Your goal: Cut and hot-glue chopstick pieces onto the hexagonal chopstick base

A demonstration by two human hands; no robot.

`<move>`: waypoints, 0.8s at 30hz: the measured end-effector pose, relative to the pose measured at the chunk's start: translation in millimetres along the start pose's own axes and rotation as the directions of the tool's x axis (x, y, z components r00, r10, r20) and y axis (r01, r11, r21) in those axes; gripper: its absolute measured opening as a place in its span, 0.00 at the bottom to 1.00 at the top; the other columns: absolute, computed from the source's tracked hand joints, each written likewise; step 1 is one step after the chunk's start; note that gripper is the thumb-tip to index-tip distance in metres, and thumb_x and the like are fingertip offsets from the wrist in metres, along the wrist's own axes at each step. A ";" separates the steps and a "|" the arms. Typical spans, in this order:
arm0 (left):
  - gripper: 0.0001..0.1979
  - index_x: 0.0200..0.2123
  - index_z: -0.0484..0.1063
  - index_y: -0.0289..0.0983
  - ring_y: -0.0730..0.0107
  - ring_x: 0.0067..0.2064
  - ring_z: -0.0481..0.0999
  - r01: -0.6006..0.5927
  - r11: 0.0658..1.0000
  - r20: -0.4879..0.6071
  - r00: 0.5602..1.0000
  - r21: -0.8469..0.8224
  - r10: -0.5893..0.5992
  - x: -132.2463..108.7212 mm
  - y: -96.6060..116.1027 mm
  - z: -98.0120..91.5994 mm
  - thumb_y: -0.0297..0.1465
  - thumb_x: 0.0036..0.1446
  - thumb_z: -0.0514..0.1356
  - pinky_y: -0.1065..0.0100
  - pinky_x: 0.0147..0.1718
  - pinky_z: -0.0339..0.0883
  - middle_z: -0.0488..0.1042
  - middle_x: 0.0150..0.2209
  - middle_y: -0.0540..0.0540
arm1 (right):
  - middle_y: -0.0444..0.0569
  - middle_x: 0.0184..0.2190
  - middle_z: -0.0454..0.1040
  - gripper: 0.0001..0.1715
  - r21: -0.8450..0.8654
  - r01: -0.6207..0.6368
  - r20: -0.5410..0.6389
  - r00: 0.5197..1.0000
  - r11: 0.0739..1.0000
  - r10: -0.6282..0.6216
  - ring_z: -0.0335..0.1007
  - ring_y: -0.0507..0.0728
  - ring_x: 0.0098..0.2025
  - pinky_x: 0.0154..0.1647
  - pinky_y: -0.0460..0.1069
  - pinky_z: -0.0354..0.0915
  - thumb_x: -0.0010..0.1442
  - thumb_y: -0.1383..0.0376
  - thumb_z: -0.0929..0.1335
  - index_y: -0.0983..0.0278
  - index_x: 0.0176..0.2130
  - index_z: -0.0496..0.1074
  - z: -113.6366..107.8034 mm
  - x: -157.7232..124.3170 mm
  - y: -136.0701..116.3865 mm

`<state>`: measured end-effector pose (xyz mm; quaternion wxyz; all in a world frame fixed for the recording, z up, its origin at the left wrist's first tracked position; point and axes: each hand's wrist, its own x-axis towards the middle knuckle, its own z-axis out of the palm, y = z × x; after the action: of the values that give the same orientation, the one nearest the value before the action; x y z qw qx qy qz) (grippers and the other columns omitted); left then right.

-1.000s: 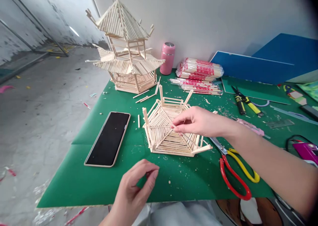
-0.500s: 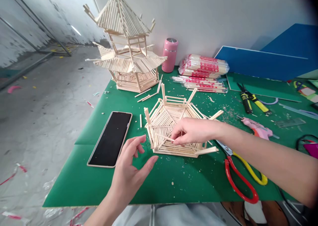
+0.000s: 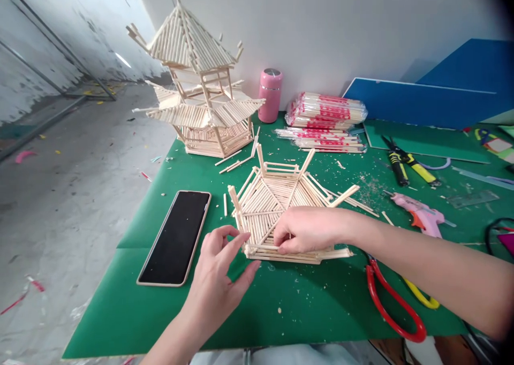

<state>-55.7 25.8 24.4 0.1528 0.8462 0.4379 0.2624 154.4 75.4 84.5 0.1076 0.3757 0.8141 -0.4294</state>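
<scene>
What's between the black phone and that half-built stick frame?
Head view: one short loose stick lies on the green mat between the phone and frame; nearer, the left hand too.

The left hand (image 3: 219,279) sits just before the hexagonal stick frame (image 3: 277,191), palm down, fingers loosely spread, index tip at its near-left corner. The right hand (image 3: 305,228), forearm reaching in from the right, lies over its near side, fingers curled onto the edge.

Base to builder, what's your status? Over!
Left hand open, fingertips at stick frame front-left corner. Right hand curled on its front edge, grip unclear. Phone left, scissors right, neither blocking. Over.
</scene>
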 end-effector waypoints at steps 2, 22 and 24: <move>0.13 0.43 0.67 0.38 0.63 0.39 0.65 -0.009 0.999 0.025 1.000 0.036 0.008 1.7 -0.5 -1.1 0.28 0.52 0.59 0.59 0.36 0.67 0.62 0.42 0.42 | 0.41 0.18 0.67 0.12 -0.012 0.001 -0.003 1.000 1.000 -0.001 0.55 0.47 0.18 0.18 0.44 0.48 0.50 0.68 0.62 0.66 0.28 0.76 0.3 0.1 -0.2; 0.10 0.36 0.72 0.41 0.63 0.40 0.67 -0.130 0.991 -0.043 0.990 0.034 0.132 10.5 -7.4 -4.9 0.25 0.50 0.59 0.63 0.35 0.69 0.64 0.41 0.43 | 0.44 0.29 0.74 0.10 -0.035 -0.049 -0.289 0.957 0.998 0.037 0.66 0.50 0.30 0.27 0.45 0.55 0.57 0.63 0.62 0.63 0.32 0.72 -41.6 -47.4 -13.5; 0.10 0.36 0.72 0.42 0.62 0.40 0.67 -0.132 0.990 -0.052 0.990 0.040 0.134 10.5 -8.0 -4.9 0.25 0.50 0.59 0.62 0.35 0.69 0.65 0.41 0.43 | 0.43 0.26 0.72 0.10 -0.017 -0.034 -0.356 0.934 0.999 0.026 0.64 0.49 0.27 0.25 0.44 0.55 0.57 0.63 0.62 0.64 0.30 0.72 -53.1 -57.5 -12.8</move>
<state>-58.8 39.1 27.8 0.1074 0.8688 0.3890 0.2868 193.2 82.5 153.3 -0.0306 0.4585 0.8191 -0.3432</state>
